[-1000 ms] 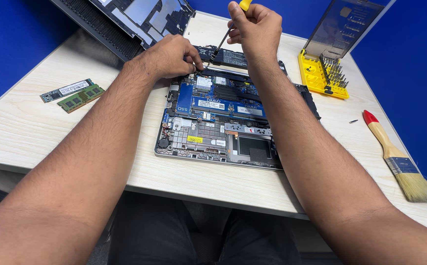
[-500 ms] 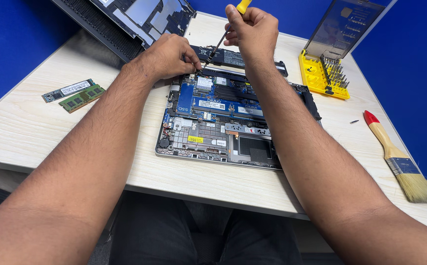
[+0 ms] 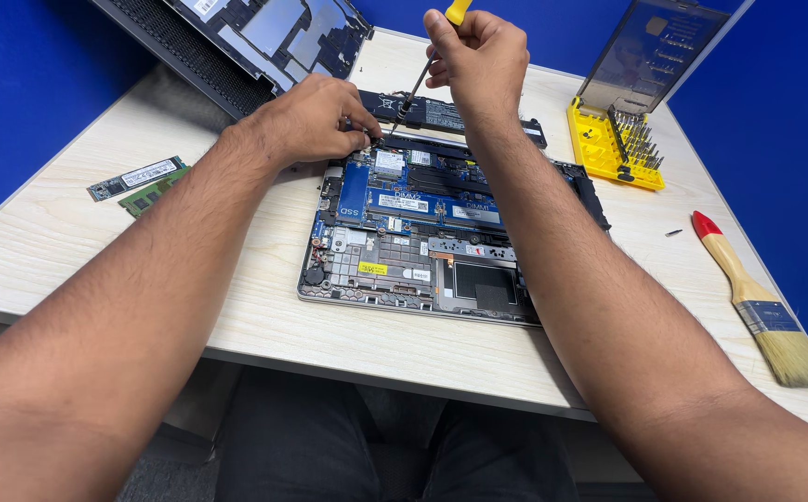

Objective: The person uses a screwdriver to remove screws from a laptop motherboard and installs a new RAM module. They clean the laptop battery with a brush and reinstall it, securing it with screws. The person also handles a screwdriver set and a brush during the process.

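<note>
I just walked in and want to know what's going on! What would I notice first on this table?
First, the opened laptop in the middle of the table, all its blue and grey insides showing. At its far edge the right hand holds a yellow-handled screwdriver pointing down, with the left hand beside the tip. To the right sit a yellow bit case and a red-tipped paintbrush.

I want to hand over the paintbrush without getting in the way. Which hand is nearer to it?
The right hand. It is up at the far edge holding the screwdriver, on the paintbrush's side. The left hand rests at the laptop's far left corner, farther away.
</note>
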